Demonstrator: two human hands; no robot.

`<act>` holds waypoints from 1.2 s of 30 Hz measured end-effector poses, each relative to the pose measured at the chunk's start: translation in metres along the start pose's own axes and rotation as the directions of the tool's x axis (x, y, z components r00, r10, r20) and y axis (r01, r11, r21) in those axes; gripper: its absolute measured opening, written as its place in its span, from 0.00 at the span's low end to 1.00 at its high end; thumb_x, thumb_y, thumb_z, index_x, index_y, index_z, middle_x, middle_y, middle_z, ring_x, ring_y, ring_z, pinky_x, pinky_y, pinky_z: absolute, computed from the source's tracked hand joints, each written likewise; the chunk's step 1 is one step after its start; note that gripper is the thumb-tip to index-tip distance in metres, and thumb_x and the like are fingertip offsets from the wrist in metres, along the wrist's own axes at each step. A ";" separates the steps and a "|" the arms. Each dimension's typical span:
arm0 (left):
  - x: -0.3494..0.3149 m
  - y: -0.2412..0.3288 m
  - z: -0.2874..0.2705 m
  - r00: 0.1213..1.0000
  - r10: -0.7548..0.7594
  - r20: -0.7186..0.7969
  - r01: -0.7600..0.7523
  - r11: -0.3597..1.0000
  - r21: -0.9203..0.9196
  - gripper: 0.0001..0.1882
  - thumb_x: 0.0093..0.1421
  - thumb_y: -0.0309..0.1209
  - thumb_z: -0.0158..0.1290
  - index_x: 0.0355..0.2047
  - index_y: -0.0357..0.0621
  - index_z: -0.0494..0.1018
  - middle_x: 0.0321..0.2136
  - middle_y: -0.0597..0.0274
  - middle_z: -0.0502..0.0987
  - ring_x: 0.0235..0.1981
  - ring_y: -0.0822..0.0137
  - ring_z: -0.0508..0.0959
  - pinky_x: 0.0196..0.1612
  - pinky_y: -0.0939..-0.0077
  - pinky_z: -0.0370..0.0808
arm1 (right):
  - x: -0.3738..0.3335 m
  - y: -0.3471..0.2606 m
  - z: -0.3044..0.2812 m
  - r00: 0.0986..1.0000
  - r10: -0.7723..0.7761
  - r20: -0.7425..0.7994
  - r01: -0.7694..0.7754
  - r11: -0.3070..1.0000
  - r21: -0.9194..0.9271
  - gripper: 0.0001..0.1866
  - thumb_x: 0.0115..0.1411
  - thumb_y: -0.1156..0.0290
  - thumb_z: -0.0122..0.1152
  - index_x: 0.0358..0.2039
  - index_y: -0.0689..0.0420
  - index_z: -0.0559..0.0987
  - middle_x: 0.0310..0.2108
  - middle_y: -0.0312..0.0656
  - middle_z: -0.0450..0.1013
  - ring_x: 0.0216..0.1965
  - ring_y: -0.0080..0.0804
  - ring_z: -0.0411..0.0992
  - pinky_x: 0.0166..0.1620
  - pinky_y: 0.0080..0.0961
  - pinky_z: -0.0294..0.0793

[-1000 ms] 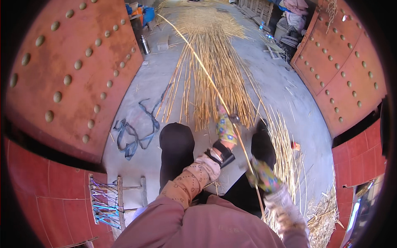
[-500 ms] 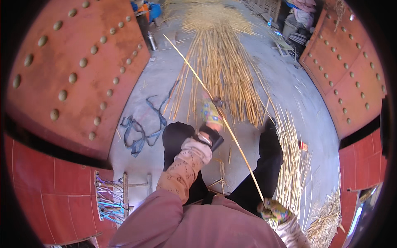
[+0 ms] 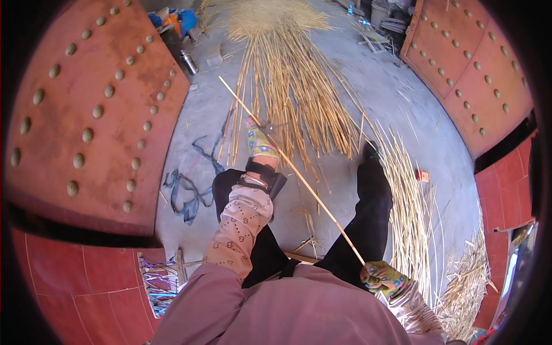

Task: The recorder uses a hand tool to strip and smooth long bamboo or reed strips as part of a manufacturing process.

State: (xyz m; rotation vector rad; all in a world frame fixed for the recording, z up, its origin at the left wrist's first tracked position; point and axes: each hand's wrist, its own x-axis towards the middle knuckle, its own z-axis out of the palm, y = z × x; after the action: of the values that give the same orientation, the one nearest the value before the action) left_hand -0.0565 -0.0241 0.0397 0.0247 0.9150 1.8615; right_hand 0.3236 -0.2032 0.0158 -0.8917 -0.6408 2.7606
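Note:
A long, thin, pale reed stalk [image 3: 319, 201] slants across my lap from upper left to lower right. My left hand [image 3: 260, 141], in a patterned glove, is closed around it near the far tip. A small dark piece [image 3: 268, 127] sits against the stalk at those fingers; its kind is unclear. At the lower right, my right hand [image 3: 386, 279], gloved in the same pattern, grips the near end of the stalk with fingers curled. A dark band [image 3: 261, 175] wraps my left wrist.
A fanned pile of brown reeds [image 3: 305, 86] covers the floor ahead. Pale stripped stalks [image 3: 408, 213] lie beyond my right leg, with husks [image 3: 468, 287] behind them. Studded red doors [image 3: 98, 109] flank both sides. A blue-grey strap [image 3: 190, 198] lies at left, beyond it a metal flask [image 3: 189, 62].
My left hand is now closer to the stalk's far tip. The right hand still grips the near end. The whole view has shifted slightly.

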 end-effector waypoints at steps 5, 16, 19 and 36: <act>-0.043 -0.078 -0.010 0.957 -0.279 0.079 0.279 0.960 0.012 0.22 0.51 0.57 0.42 0.21 0.51 0.64 0.13 0.70 0.63 0.13 0.73 0.65 0.14 0.80 0.62 | 0.035 -0.032 0.000 0.993 0.098 0.067 -0.117 0.912 0.394 0.14 0.57 0.67 0.46 0.39 0.66 0.65 0.20 0.38 0.63 0.13 0.17 0.61 0.12 0.07 0.59; -0.032 -0.029 0.029 0.998 0.027 0.058 -0.036 0.987 0.155 0.24 0.49 0.59 0.41 0.22 0.51 0.64 0.16 0.70 0.64 0.15 0.73 0.65 0.16 0.80 0.63 | 0.022 -0.017 0.007 0.969 -0.225 -0.106 0.218 0.974 -0.068 0.11 0.52 0.70 0.52 0.32 0.65 0.69 0.24 0.40 0.67 0.11 0.14 0.56 0.12 0.08 0.53; 0.002 0.002 0.026 0.979 0.195 0.059 -0.201 0.975 0.099 0.24 0.48 0.60 0.42 0.22 0.52 0.63 0.17 0.71 0.64 0.14 0.73 0.64 0.15 0.77 0.63 | -0.024 0.022 -0.045 0.937 -0.227 -0.266 0.186 0.968 -0.171 0.08 0.51 0.72 0.52 0.25 0.65 0.72 0.21 0.42 0.69 0.16 0.19 0.64 0.14 0.08 0.59; -0.018 -0.006 -0.051 0.788 0.086 0.610 -0.609 -0.039 0.792 0.28 0.51 0.23 0.42 0.52 0.45 0.48 0.33 0.62 0.65 0.33 0.70 0.68 0.31 0.81 0.68 | 0.232 -0.265 -0.207 0.598 -0.693 -0.404 0.270 0.648 -0.712 0.22 0.48 0.76 0.54 0.46 0.62 0.66 0.36 0.40 0.69 0.37 0.26 0.67 0.41 0.19 0.65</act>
State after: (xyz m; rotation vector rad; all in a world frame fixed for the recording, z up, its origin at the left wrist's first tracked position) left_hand -0.0642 -0.0669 0.0065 1.6687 1.8694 1.0878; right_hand 0.2669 0.1720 -0.1360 -1.4071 -1.3680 1.5351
